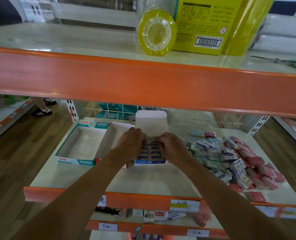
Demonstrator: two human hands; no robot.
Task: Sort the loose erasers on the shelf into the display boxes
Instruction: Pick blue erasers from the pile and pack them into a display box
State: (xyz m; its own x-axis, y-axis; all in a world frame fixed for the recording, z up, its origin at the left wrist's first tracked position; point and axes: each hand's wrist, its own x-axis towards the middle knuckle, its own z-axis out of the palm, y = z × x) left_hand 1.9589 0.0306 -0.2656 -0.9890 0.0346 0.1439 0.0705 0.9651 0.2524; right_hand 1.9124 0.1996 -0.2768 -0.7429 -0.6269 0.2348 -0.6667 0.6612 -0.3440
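Note:
A blue display box (150,162) with its white lid flap (151,123) raised stands in the middle of the shelf, filled with rows of blue-and-white erasers (150,151). My left hand (131,144) and my right hand (171,147) both rest over the far end of the box, fingers curled down onto the erasers at the back row. Left of it lies an empty red-edged box (107,141) and an empty teal box (81,144). A heap of loose blue-white erasers (213,151) and red erasers (258,163) lies to the right.
An orange-edged upper shelf (143,80) hangs close above, carrying a yellow tape roll (156,32), a yellow carton (207,25) and scissors (282,61). Lower shelves hold more small stationery (150,215). Another person's feet (42,111) stand at the far left.

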